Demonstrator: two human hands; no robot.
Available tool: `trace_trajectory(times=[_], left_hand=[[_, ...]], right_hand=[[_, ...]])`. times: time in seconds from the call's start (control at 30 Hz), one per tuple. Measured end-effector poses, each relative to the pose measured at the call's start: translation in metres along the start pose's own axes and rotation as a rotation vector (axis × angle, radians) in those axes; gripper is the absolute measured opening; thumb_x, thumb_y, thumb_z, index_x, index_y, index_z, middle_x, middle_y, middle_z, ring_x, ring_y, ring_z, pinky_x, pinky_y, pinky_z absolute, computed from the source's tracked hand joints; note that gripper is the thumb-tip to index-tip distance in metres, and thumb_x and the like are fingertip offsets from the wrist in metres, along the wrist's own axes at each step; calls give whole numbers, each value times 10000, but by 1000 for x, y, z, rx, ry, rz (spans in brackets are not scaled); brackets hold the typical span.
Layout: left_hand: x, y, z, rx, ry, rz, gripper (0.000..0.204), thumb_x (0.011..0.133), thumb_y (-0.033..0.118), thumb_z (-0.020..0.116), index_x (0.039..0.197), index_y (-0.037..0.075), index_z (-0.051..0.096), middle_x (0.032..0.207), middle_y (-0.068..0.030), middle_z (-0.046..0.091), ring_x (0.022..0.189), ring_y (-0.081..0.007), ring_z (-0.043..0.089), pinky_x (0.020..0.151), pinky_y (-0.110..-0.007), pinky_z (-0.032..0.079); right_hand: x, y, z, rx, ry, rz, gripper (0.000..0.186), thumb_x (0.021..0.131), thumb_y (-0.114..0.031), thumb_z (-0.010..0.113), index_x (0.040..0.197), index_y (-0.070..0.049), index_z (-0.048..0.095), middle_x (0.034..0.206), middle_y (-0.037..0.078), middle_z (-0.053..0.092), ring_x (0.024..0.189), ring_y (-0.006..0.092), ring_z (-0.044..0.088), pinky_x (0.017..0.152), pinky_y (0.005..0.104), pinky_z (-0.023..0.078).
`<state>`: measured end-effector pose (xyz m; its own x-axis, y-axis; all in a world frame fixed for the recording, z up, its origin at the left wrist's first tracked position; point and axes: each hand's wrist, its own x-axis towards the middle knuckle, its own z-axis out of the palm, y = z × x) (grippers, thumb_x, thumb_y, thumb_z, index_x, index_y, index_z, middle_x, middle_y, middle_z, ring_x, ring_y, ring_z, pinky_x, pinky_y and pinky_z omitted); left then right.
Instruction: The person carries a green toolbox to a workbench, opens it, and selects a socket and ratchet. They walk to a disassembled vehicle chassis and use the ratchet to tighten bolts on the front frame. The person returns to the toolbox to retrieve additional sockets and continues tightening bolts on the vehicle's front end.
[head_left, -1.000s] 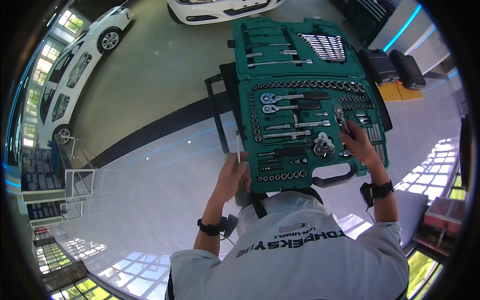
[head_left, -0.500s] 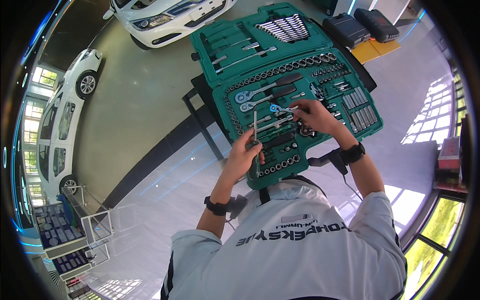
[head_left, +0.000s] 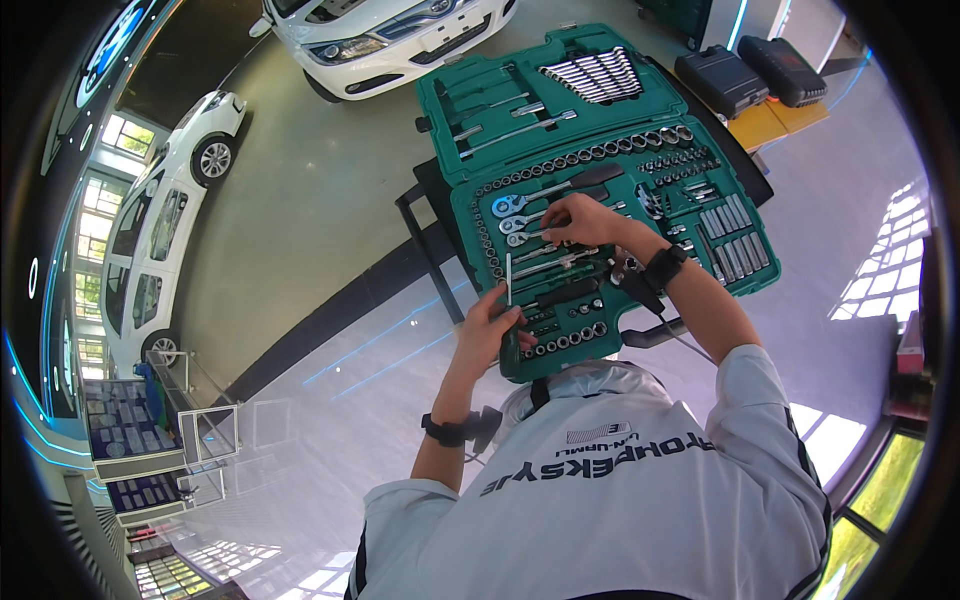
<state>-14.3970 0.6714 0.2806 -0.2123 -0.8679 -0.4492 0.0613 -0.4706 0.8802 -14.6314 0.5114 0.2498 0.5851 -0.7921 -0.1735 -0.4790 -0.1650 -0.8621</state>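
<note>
Pinching small ratchet point(head_left: 522, 238) in right hand point(head_left: 588, 220), at or just above case point(head_left: 600, 116) (cannot tell which)—with head to left, long axis near-crosswise. Gripping driver point(head_left: 511, 350) in left hand point(head_left: 485, 328), at case's left edge—with shaft forward, long axis fore-and-aft.

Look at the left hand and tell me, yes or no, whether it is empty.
No, the left hand holds a screwdriver, its metal shaft showing beyond the fingers.
</note>
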Motion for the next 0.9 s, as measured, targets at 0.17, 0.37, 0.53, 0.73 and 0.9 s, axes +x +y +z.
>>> trace_trajectory(times=[0.17,0.37,0.53,0.73,0.9], left_hand=[[-5,2,1,3,26,26,516,948,50,496,1431,8,321,858,-105,574,672,-249,679,578,-310,574],[2,0,2,-28,41,66,501,945,48,506,1407,7,317,867,-124,573,676,-235,669,586,-320,585],[10,8,13,-85,106,112,436,926,88,546,1328,4,402,874,-115,590,741,-234,658,623,-363,590],[20,18,25,-257,205,114,335,911,69,575,1160,-14,368,933,-149,585,822,-264,660,702,-414,592],[48,17,43,-457,200,291,337,914,75,600,1105,-19,340,951,-178,579,896,-301,660,779,-433,574]], right_hand=[[7,5,4,-420,108,-185,234,838,-265,652,965,-72,686,798,39,672,742,242,651,705,351,502],[11,10,10,-741,277,-536,129,826,-230,646,884,-115,656,942,73,568,918,269,594,797,412,486],[6,15,15,-680,293,-484,122,806,-192,640,908,-127,649,987,80,570,957,266,584,834,412,476],[-31,-19,16,-450,288,-322,204,844,-224,618,969,-64,638,949,137,633,882,299,631,759,400,505],[-82,-67,23,118,-149,103,324,885,-270,598,1078,-10,576,891,193,655,852,340,645,728,426,503]])
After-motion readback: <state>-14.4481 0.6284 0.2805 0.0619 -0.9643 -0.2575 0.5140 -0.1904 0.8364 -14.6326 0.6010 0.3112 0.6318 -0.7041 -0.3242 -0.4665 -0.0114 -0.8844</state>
